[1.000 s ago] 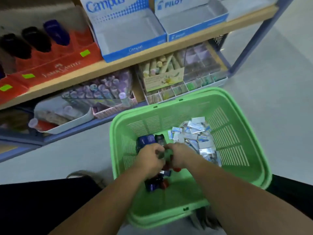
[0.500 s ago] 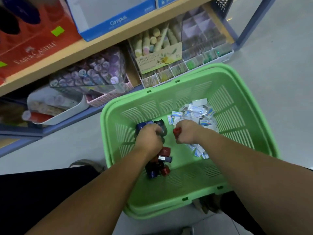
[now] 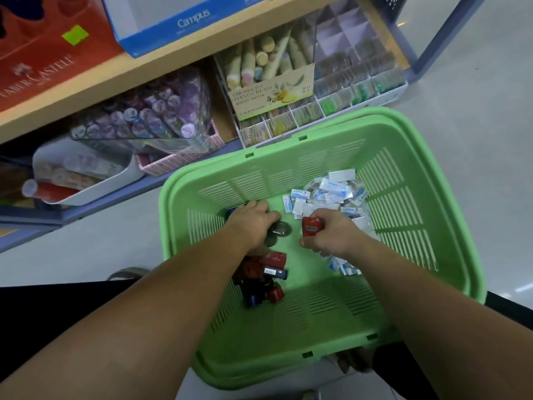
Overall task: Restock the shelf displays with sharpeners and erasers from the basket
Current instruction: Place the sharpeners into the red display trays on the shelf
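A green plastic basket (image 3: pixel 450 226) sits on the floor in front of me. Both my hands are down inside it. My left hand (image 3: pixel 251 223) curls over a dark grey sharpener (image 3: pixel 281 228) among red and blue sharpeners (image 3: pixel 265 280) piled at the basket's left. My right hand (image 3: pixel 331 235) grips a red sharpener (image 3: pixel 311 226) upright. White-and-blue wrapped erasers (image 3: pixel 331 192) lie heaped at the basket's far right, partly under my right wrist.
Behind the basket is a low shelf with a clear bin of purple-capped tubes (image 3: pixel 150 116), a hand cream box (image 3: pixel 271 82) and a divided tray of small items (image 3: pixel 354 82). Above sit a blue Campus box (image 3: pixel 184 27) and a red Faber-Castell display (image 3: pixel 37 62). Grey floor lies to the right.
My hands have moved apart inside the basket; the right one now holds a red sharpener clear of the pile. The view has tilted down toward the basket.
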`<state>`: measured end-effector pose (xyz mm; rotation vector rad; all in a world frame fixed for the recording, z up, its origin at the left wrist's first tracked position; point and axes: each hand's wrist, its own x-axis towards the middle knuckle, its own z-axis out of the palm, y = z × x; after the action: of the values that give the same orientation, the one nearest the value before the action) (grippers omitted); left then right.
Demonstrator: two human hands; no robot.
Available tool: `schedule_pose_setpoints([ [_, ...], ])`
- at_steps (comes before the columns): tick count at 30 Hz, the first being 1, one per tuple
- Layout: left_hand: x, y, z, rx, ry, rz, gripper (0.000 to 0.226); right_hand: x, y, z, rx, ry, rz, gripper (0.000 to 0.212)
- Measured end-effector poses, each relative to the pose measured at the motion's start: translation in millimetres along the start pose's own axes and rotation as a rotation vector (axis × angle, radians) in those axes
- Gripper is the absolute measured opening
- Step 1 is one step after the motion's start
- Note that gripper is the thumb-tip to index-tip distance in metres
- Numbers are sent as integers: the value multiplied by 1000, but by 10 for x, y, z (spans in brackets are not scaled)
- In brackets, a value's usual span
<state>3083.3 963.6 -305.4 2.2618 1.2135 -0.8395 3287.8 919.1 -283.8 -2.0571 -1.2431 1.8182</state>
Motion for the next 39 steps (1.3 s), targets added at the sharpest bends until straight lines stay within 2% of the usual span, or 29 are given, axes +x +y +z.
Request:
schedule_pose_setpoints([
  [3, 29, 48, 23, -50, 15, 39, 49, 17, 26, 22, 67, -29, 37, 23],
  [6, 31, 36, -7, -122, -26, 49, 28, 14, 22, 36, 110, -51, 44, 20],
  [11, 3, 48, -79, -232, 33, -4, 27, 10, -87, 15, 143, -50, 55, 18],
  [15, -126, 97, -322, -493, 47, -75, 26, -34, -270, -35, -44, -45, -3, 15],
  [16, -205, 102, -417, -576, 43, -87, 22, -63, -331, -46, -29, -31, -7, 16],
  [20, -649, 110, -805, -1048, 64, -153, 15, -202, -674, -107, 291, -14, 13, 25],
  [23, -1042, -5, -1022, -1357, 112, -189, 31, -362, -1103, -107, 441, -237, -28, 36],
  [25, -1306, -175, -1164, -1384, 182, -225, 43, -486, -1405, -75, 443, -380, -38, 40],
  [26, -1454, -266, -1243, -1371, 212, -236, 43, -558, -1553, -56, 370, -423, -48, 40],
  [29, -1916, -534, -1443, -1304, 290, -198, 28, -798, -1995, 8, 152, -492, -87, 26],
  [32, -2330, -702, -1606, -1234, 315, -150, 26, -1086, -2420, 98, 118, -592, -156, 12],
  [34, -2611, -821, -1705, -1175, 308, -137, 27, -1251, -2676, 220, 45, -583, -247, 18],
  [36, -2833, -914, -1796, -1099, 290, -104, 19, -1394, -2846, 356, -13, -499, -352, 24],
  [39, -3128, -1135, -1927, -1045, 375, -129, 24, -1557, -3056, 575, 20, -378, -499, 22],
])
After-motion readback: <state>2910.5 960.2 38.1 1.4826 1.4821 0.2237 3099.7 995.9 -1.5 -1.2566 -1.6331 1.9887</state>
